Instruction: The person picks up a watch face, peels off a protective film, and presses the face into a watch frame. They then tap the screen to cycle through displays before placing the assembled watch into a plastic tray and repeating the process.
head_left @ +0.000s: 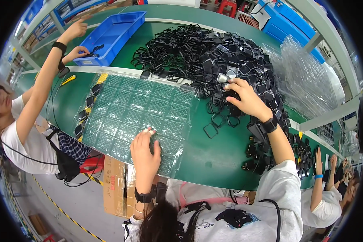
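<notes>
Green desk (213, 157) runs as a long line, so several people share it. A co-worker (24, 133) on the left reaches both hands up toward a blue bin (117, 30), likely a shared drop-off placed within arm's reach; another person's arm (318, 181) shows at lower right.

Pile (213, 60) of black parts sits at the far middle to right of the desk, heaped loose. Judging by the spread, it was dumped there so either side can pull from it. A few black frames (218, 121) have spilled toward the near edge.

Clear blister tray (137, 109) lies flat just left of the pile, near edge overhanging the desk. Its left columns already hold black parts (84, 115); the rest of the pockets look empty. Close to the pile, so a part travels only a short way.

Stack of clear trays (306, 80) at far right, beyond the pile. Looks like spare stock parked out of the working zone.

Cardboard box (117, 187) below the desk edge, under the tray.

Right hand (246, 99): fingers curled down into the pile's near edge, closed around black parts; can't tell exactly which piece.

Left hand (145, 151): palm down on the tray's near portion, fingers loosely together, pressing flat and gripping nothing. Probably steadies the flimsy tray.
</notes>
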Demonstrator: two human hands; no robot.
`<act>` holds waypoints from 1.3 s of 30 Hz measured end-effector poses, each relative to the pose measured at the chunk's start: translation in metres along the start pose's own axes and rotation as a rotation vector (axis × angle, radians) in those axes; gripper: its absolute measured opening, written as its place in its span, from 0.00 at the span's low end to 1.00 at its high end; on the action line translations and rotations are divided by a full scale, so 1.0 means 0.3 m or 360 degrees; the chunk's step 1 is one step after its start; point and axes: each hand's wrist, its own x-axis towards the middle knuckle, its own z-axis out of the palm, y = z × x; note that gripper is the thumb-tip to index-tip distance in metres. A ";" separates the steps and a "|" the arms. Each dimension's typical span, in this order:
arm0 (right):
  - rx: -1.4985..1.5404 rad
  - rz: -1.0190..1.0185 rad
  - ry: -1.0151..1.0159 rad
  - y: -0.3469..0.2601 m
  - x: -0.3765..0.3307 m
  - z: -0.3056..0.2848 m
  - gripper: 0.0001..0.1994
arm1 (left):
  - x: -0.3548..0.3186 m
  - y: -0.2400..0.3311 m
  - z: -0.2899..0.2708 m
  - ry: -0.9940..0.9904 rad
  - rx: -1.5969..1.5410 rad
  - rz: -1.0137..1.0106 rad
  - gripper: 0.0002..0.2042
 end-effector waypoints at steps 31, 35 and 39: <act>-0.0489 0.0287 -0.0328 -0.077 0.707 0.260 0.26 | -0.278 -0.069 0.212 0.0891 -0.0028 0.0231 0.17; -0.0448 0.0151 -0.0083 -0.048 0.687 0.267 0.22 | -0.273 -0.077 0.221 0.0918 -0.0010 0.0286 0.19; -0.0326 -0.0091 0.0204 0.018 0.637 0.235 0.17 | -0.274 -0.075 0.231 0.0945 0.0001 0.0286 0.20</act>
